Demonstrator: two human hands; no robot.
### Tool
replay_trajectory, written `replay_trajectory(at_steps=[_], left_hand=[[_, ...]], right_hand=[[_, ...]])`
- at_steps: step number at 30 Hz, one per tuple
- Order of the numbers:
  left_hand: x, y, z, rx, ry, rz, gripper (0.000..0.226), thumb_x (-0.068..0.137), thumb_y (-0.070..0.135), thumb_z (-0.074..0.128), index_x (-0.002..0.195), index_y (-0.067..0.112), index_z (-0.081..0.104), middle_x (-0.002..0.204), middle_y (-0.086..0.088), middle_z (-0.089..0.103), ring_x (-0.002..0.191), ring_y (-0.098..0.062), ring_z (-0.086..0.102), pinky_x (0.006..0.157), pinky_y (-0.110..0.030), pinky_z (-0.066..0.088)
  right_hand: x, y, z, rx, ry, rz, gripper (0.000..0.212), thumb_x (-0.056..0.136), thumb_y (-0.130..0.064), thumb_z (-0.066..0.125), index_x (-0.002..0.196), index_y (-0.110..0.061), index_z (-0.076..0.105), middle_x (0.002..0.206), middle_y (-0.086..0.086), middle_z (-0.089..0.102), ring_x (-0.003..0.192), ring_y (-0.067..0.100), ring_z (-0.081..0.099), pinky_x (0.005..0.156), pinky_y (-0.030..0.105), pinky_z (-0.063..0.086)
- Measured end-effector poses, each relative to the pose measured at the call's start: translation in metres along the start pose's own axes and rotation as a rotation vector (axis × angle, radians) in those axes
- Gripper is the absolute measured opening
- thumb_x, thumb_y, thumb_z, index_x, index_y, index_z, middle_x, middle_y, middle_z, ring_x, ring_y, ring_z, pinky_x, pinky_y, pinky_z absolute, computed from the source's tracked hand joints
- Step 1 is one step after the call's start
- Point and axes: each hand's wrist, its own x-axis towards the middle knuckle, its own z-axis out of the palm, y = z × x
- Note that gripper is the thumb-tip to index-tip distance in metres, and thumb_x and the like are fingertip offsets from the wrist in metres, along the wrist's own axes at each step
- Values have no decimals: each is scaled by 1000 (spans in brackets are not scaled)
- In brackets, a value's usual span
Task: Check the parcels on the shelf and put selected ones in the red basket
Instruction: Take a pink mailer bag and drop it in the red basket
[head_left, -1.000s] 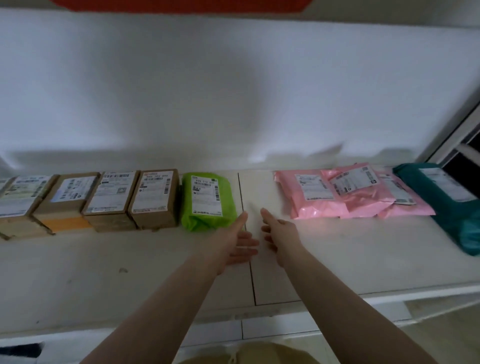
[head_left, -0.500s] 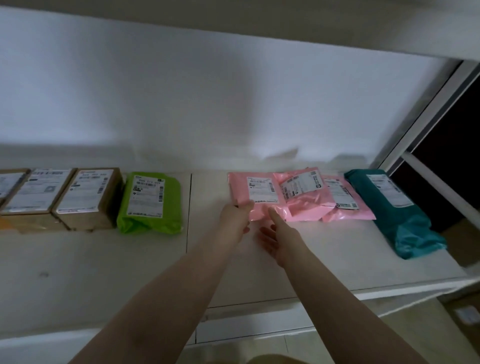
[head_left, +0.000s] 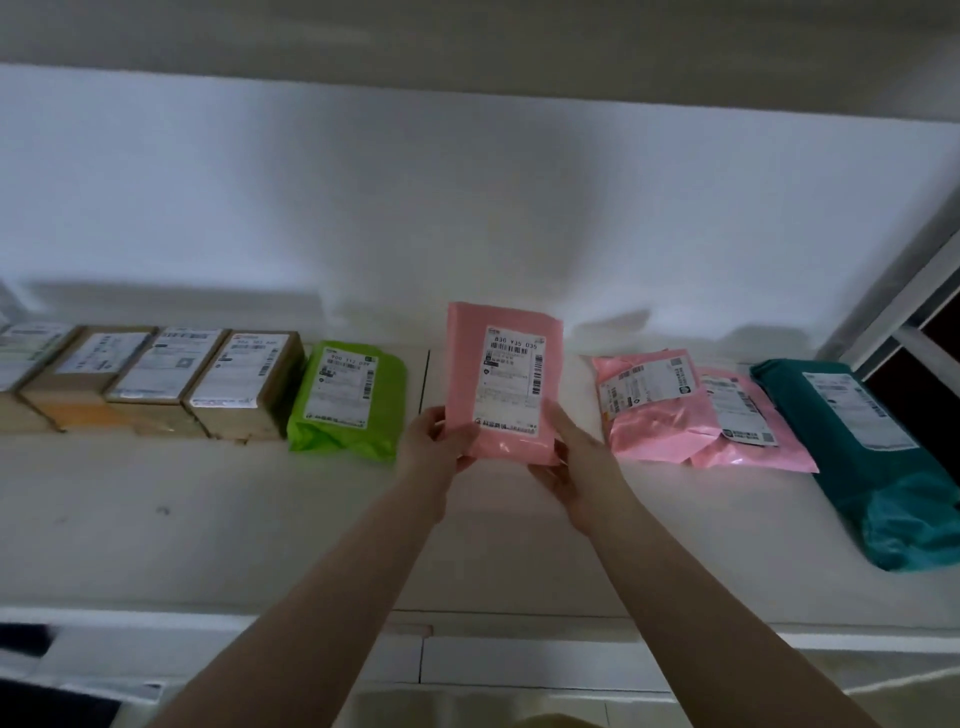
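I hold a pink parcel (head_left: 503, 332) upright above the white shelf (head_left: 208, 519), its white label facing me. My left hand (head_left: 434, 447) grips its lower left corner and my right hand (head_left: 574, 457) grips its lower right corner. To the left lie a green parcel (head_left: 389, 395) and several brown cardboard boxes (head_left: 244, 384) in a row. To the right lie two more pink parcels (head_left: 660, 431), overlapping, and a teal parcel (head_left: 883, 478). No red basket is in view.
A white wall (head_left: 467, 208) backs the shelf and an upper shelf board (head_left: 467, 41) runs overhead. A white upright post (head_left: 904, 306) stands at the far right. The shelf's front edge (head_left: 519, 623) crosses the lower part of the view.
Both hands reached to the leftmost pink parcel, took hold of it and lifted it upright off the shelf. The view swung right, then back left.
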Motion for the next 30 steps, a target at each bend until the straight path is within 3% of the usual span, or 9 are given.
replay_trajectory(at_steps=[5, 8, 12, 17, 22, 26, 30], left_hand=[[-15, 8, -25, -101, -39, 43, 31, 85, -8, 61, 114, 1, 56, 108, -14, 66, 91, -23, 65, 71, -23, 60], [-20, 14, -34, -130, -28, 50, 25, 86, -1, 65, 110, 4, 58, 101, -7, 67, 86, -16, 66, 71, -23, 59], [-25, 16, -43, -179, -12, 43, 21, 89, 12, 66, 108, 4, 62, 99, -5, 69, 86, -16, 68, 71, -25, 60], [-29, 15, -47, -198, 6, 62, 13, 88, 11, 66, 100, 8, 63, 98, -4, 71, 90, -20, 68, 71, -26, 60], [-30, 16, -47, -205, 16, 37, 12, 87, 9, 67, 99, 7, 62, 96, -4, 70, 86, -17, 68, 71, -25, 60], [-33, 17, -47, -212, 2, 37, 21, 88, 9, 66, 106, 2, 60, 97, -6, 69, 85, -17, 67, 69, -24, 60], [-34, 18, -48, -215, -8, 28, 16, 89, 8, 65, 102, 3, 59, 95, -5, 68, 85, -17, 67, 68, -22, 60]], right_hand=[[-10, 4, 17, -51, -94, -100, 21, 90, -14, 68, 110, -18, 68, 97, -1, 76, 81, 9, 73, 69, 23, 58], [-12, 9, 25, -78, -124, -138, 20, 90, -11, 67, 108, -19, 70, 95, -2, 76, 86, 12, 71, 74, 25, 57], [-15, 13, 33, -87, -141, -184, 22, 88, -6, 67, 106, -18, 72, 92, -4, 77, 80, 9, 73, 67, 20, 57], [-21, 15, 37, -82, -176, -221, 25, 88, -1, 66, 106, -16, 72, 89, -5, 79, 78, 5, 74, 66, 19, 58], [-26, 17, 37, -79, -173, -238, 27, 88, -3, 66, 112, -12, 72, 100, 2, 77, 82, 9, 73, 74, 22, 59], [-29, 18, 37, -80, -156, -249, 25, 88, -2, 66, 110, -13, 72, 90, -4, 78, 77, 5, 73, 70, 20, 59], [-33, 20, 39, -67, -143, -256, 25, 88, -1, 66, 110, -13, 72, 88, -5, 78, 76, 5, 74, 68, 20, 58]])
